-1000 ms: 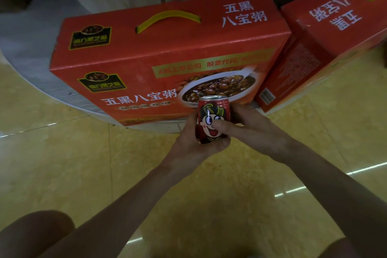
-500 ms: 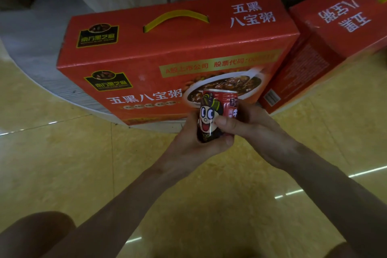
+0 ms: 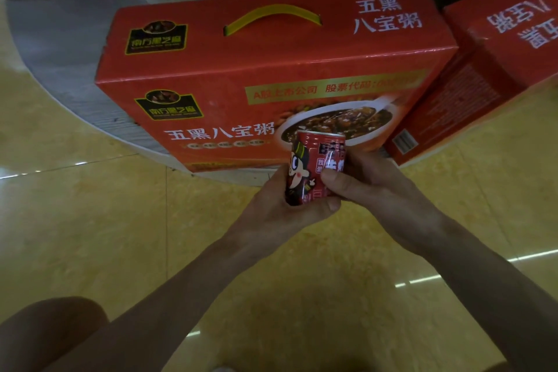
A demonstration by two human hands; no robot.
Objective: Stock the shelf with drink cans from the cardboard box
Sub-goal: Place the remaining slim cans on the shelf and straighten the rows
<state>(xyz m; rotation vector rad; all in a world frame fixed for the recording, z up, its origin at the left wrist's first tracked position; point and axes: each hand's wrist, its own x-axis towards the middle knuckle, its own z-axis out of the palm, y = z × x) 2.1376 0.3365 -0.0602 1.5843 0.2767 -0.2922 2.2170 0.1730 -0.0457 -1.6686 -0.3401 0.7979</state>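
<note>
Fingers of our left hand [image 3: 271,214] curl up behind and under the drink can [image 3: 314,166], and its thumb [image 3: 329,205] hooks across the bottom front, so the can sits cupped in that palm. Our right hand [image 3: 377,187] closes on the can from the other side: its thumb [image 3: 335,180] presses flat on the printed label, while the rest of its fingers wrap round the back, where we cannot see their tips. Both hands grip the one can between them.

We hold the can nearly upright, top rim tipped a little away from us, its cartoon face turned toward our left. It hangs in the air above the yellow tiled floor [image 3: 90,220], just in front of the lower front face of a red carton [image 3: 271,69] with a yellow handle [image 3: 271,13]. That carton stands on a grey round platform [image 3: 60,54]. Beside it on our right lies a second red carton [image 3: 498,48], its print upside down to us. Our knee [image 3: 45,335] shows at the lower left.
</note>
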